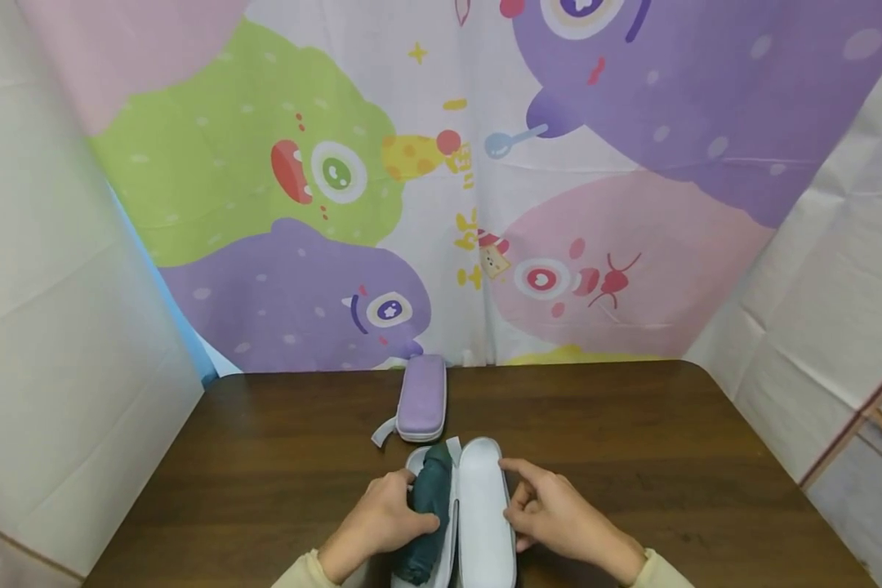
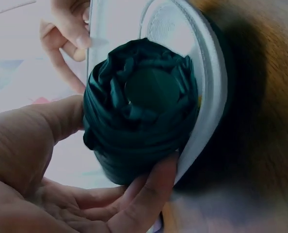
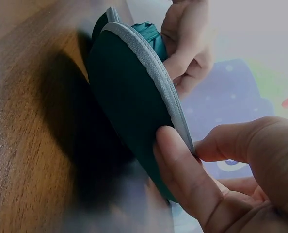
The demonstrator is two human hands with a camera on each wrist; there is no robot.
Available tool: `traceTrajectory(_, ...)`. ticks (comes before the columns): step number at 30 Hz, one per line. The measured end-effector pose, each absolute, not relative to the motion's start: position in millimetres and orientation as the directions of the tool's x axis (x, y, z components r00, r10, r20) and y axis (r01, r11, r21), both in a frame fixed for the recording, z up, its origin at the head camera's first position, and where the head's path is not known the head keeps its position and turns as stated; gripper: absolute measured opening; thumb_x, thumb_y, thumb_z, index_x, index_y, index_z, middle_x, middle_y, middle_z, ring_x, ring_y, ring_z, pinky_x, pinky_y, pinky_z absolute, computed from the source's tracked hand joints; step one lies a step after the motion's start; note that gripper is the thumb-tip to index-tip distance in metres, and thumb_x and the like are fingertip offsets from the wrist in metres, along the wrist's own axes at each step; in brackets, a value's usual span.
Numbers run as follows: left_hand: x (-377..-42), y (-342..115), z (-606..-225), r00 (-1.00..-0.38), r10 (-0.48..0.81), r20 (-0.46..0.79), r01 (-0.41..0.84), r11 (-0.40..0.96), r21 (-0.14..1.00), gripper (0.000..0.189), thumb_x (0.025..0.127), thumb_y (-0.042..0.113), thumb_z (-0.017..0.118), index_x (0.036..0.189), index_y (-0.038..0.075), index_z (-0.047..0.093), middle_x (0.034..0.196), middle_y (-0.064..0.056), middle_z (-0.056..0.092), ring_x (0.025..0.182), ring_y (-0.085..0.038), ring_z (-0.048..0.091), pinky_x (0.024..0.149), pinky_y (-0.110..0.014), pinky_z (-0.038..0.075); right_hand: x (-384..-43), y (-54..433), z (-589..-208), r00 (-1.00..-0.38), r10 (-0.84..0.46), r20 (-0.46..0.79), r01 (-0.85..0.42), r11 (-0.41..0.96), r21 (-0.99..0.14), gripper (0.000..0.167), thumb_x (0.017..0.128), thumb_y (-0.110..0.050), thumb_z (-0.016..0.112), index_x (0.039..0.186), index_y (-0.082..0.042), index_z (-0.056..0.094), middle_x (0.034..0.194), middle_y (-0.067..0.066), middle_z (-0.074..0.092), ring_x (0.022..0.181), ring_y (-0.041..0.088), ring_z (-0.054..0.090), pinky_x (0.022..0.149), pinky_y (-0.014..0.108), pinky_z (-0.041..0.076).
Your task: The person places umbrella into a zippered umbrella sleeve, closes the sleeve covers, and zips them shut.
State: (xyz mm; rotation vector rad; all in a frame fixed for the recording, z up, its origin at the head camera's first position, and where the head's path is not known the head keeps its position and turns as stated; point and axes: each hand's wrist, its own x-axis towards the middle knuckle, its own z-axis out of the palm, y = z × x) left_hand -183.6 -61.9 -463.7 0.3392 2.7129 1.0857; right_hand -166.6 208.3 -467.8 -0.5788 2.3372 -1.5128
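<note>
A dark green rolled bundle of cloth, which looks like a folded umbrella (image 1: 432,508), lies in the left half of an unzipped case (image 1: 485,514). The case has a pale lining, and the right wrist view shows its dark green outer shell (image 3: 129,87) with a grey zip edge. My left hand (image 1: 388,514) grips the folded umbrella, thumb on one side and fingers on the other. In the left wrist view the umbrella's round, gathered end (image 2: 153,90) faces the camera. My right hand (image 1: 554,513) pinches the rim of the case's right half between thumb and fingers.
Behind the open case, a closed purple zip case (image 1: 422,396) with a grey strap (image 1: 384,432) lies on the dark wooden table (image 1: 294,433). A cloth with cartoon figures (image 1: 323,163) hangs at the table's far edge. White sheets (image 1: 66,245) hang at both sides.
</note>
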Motion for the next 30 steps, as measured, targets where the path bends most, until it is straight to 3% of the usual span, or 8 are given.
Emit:
traceTrajectory(6, -181, -58, -463, -0.949, 0.288, -0.126, 0.145, 0.756, 0.638, 0.08, 0.072, 0.03, 0.086, 0.132, -0.013, 0.055, 0.116, -0.026, 0.063, 0.104, -0.041, 0.062, 0.088, -0.059, 0.053, -166, 207, -468, -0.874, -0.484, -0.031, -0.165, 0.357, -0.92, 0.065, 0.096, -0.003, 0.065, 0.151, 0.012, 0.035, 0.087, 0.009, 0.067, 0.061, 0.013, 0.07, 0.058, 0.03, 0.061)
traceTrajectory(10, -179, -60, -464, -0.955, 0.275, -0.111, 0.135, 0.736, 0.664, 0.089, 0.074, 0.034, 0.088, 0.141, -0.011, 0.049, 0.118, -0.024, 0.062, 0.107, -0.039, 0.06, 0.089, -0.058, 0.052, -165, 207, -467, -0.875, -0.483, -0.031, -0.166, 0.359, -0.918, 0.065, 0.096, -0.003, 0.065, 0.151, 0.012, 0.035, 0.087, 0.009, 0.067, 0.061, 0.013, 0.07, 0.058, 0.029, 0.061)
traceTrajectory(15, -181, -69, -471, -0.954, 0.29, -0.069, 0.153, 0.674, 0.723, 0.084, 0.078, 0.035, 0.086, 0.141, -0.008, 0.049, 0.1, -0.013, 0.062, 0.092, -0.026, 0.058, 0.076, -0.045, 0.051, -166, 207, -466, -0.879, -0.476, -0.017, -0.186, 0.376, -0.908, 0.065, 0.096, -0.005, 0.066, 0.151, 0.014, 0.035, 0.087, 0.008, 0.067, 0.061, 0.013, 0.069, 0.058, 0.028, 0.06)
traceTrajectory(20, -182, -80, -479, -0.962, 0.261, -0.078, 0.095, 0.592, 0.801, 0.079, 0.082, 0.033, 0.085, 0.142, -0.005, 0.05, 0.098, -0.01, 0.06, 0.08, -0.02, 0.056, 0.067, -0.036, 0.049, -167, 206, -468, -0.885, -0.466, -0.012, -0.193, 0.389, -0.901, 0.065, 0.096, -0.009, 0.069, 0.149, 0.013, 0.038, 0.088, 0.007, 0.066, 0.064, 0.014, 0.069, 0.059, 0.029, 0.06)
traceTrajectory(25, -185, -90, -489, -0.954, 0.277, -0.111, -0.002, 0.363, 0.932, 0.06, 0.093, 0.014, 0.075, 0.141, -0.009, 0.048, 0.099, -0.013, 0.055, 0.068, -0.017, 0.055, 0.058, -0.035, 0.055, -166, 208, -473, -0.894, -0.448, -0.003, -0.195, 0.395, -0.898, 0.064, 0.097, -0.014, 0.069, 0.148, 0.012, 0.04, 0.09, 0.007, 0.065, 0.065, 0.011, 0.067, 0.059, 0.027, 0.059)
traceTrajectory(30, -186, -96, -495, -0.928, 0.332, -0.17, -0.115, 0.179, 0.977, 0.049, 0.095, -0.006, 0.062, 0.141, -0.014, 0.046, 0.114, -0.024, 0.054, 0.079, -0.019, 0.063, 0.068, -0.042, 0.062, -164, 211, -483, -0.91, -0.416, -0.012, -0.171, 0.399, -0.901, 0.056, 0.099, -0.016, 0.068, 0.144, 0.009, 0.047, 0.096, 0.008, 0.063, 0.068, 0.01, 0.066, 0.06, 0.028, 0.059)
